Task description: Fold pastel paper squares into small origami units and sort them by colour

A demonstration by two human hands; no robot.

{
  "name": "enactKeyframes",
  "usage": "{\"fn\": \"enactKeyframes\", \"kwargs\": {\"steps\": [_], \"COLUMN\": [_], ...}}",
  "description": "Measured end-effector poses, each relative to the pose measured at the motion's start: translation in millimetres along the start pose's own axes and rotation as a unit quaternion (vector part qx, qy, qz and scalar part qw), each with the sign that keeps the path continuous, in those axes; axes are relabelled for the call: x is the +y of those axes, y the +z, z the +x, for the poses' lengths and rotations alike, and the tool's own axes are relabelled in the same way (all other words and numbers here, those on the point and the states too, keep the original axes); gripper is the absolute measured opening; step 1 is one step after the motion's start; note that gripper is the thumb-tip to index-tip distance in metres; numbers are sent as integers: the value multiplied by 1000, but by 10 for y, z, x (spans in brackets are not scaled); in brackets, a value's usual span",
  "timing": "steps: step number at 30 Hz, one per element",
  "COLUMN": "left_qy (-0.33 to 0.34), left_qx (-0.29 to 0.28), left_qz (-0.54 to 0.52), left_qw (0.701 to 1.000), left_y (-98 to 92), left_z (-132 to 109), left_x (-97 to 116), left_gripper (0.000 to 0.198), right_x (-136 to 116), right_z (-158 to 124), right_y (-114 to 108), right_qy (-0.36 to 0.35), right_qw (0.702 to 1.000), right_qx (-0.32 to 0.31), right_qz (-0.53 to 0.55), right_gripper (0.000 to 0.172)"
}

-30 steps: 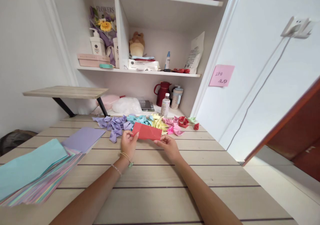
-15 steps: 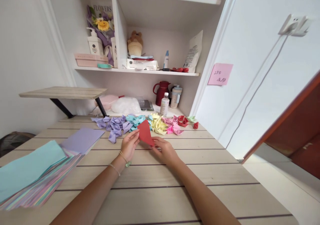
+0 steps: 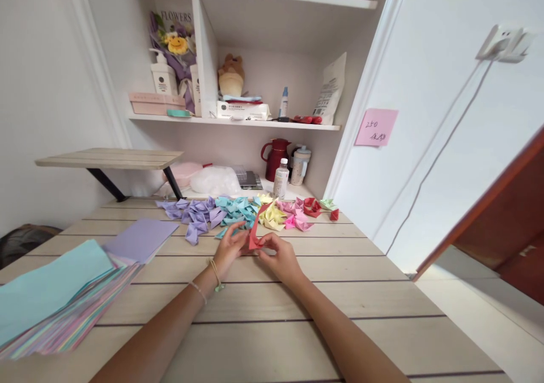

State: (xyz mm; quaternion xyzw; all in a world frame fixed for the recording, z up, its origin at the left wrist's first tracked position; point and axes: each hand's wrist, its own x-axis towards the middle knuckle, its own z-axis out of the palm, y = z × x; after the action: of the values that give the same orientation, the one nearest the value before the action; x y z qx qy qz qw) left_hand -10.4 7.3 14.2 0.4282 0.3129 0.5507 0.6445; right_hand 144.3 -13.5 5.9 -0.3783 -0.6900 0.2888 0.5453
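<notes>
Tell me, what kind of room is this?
Probably a home craft corner: a wooden table with a stack of coloured paper, rows of folded paper shapes, and shelves with a plush toy.

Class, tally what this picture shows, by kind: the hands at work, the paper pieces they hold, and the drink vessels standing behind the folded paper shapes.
hands: 2 (left hand, right hand)
red paper: 1
red jug: 1
clear bottle: 1
lidded cup: 1
Total: 6

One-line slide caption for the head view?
Head view: left hand and right hand pinch a red paper above a wooden table; folded pieces behind, pastel sheet stack at left.
</notes>
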Motion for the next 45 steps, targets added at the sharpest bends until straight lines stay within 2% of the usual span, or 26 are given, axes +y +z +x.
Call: {"fn": "enactKeyframes", "kwargs": {"steps": [5,9,13,17,20,22,26,32,36,39,42,45], "left_qy": [-7,-1,-6,-39,-60,-65,-52,-58,-70,-65,-42,-10], "left_qx": [10,-41,-70,-52,-83,-104,-82,-38,-37,-34,6,67], "left_qz": [-63,-66,-58,-62,-96,-107,-82,-85,-102,-91,-71,-51], "left_qw": [998,997,996,996,990,987,992,994,992,993,997,996], "left_y": [-43,-44,-16,-16,-32,-42,-55,-74,-60,-55,-83,-125], "left_z": [-8,-44,-76,-38,6,21,25,40,33,30,51,82], "left_x": [19,12,-25,-32,-21,-21,-45,-50,-33,-32,-39,-43], "left_gripper": [67,76,73,38,28,26,27,31,34,34,30,28], "right_x": [-28,-22,-21,-23,14,45,53,40,103,137,106,31], "right_z": [-1,3,6,12,18,22,30,50,55,51,43,28], "right_y": [-17,-40,-67,-48,1,34,58,7,-11,-30,-87,-162], "right_qy": [-70,-89,-64,-3,62,95,128,120,138,137,86,18], "right_qw": [995,992,995,999,996,983,960,978,975,974,991,998], "right_qx": [-3,-4,-5,13,10,18,27,55,107,128,79,-35], "right_qz": [-69,-85,-80,-40,65,156,246,162,139,129,69,-43], "right_gripper": [22,17,14,17,23,29,44,27,34,45,67,86]}}
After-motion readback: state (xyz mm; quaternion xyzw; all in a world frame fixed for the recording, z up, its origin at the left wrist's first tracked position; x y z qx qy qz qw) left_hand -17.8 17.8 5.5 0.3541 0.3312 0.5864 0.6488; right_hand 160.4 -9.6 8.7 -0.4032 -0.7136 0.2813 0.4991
